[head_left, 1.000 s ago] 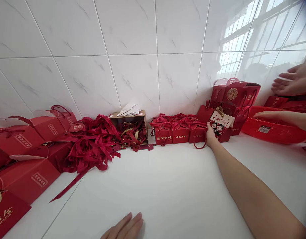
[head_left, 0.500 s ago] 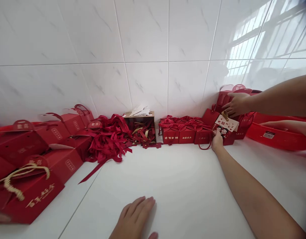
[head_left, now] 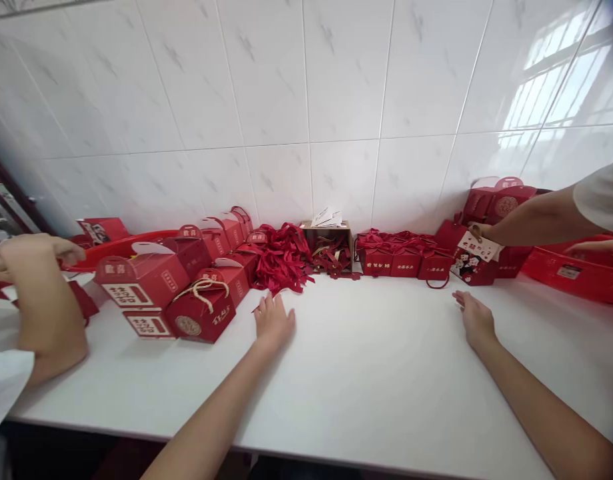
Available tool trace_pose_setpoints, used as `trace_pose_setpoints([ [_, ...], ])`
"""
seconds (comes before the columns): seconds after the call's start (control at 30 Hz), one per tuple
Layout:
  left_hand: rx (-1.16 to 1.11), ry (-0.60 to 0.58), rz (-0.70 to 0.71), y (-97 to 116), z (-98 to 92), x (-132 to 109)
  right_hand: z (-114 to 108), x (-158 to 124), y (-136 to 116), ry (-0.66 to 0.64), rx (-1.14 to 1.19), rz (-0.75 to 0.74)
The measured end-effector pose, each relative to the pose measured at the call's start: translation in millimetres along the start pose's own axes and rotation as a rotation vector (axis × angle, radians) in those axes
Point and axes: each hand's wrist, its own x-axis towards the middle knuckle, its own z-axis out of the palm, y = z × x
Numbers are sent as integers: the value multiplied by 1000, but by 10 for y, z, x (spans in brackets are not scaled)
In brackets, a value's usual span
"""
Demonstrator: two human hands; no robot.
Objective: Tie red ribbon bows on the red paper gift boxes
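My left hand reaches forward over the white table, its fingers stretched out. The fingertips are at the front edge of a heap of dark red ribbons; whether they touch a ribbon end is unclear. My right hand is at the table on the right with fingers extended and nothing in it. Just beyond it stands a red gift box with a cream tag showing cartoon figures. To its left, small red boxes topped with ribbon bows stand in a row against the wall.
Stacked red handled boxes and one with a rope bow stand on the left. An open carton holds ribbon pieces. A co-worker's arm reaches in near a red basin; another person's arm is at left.
My right hand has come away from the tagged gift box, back toward me. My left hand has moved forward to the ribbon heap. The view has swung left, showing another person there.
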Motion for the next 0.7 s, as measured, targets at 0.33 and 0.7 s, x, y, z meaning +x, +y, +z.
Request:
trace_pose_setpoints([
  [0.33,70,-23,83,-227,-227,-428,104,-1959,-660,-477,89,237],
  [0.7,-295,-137,189,-71,-882,-2017,607,-3595,-1394,-1210,514,1122],
])
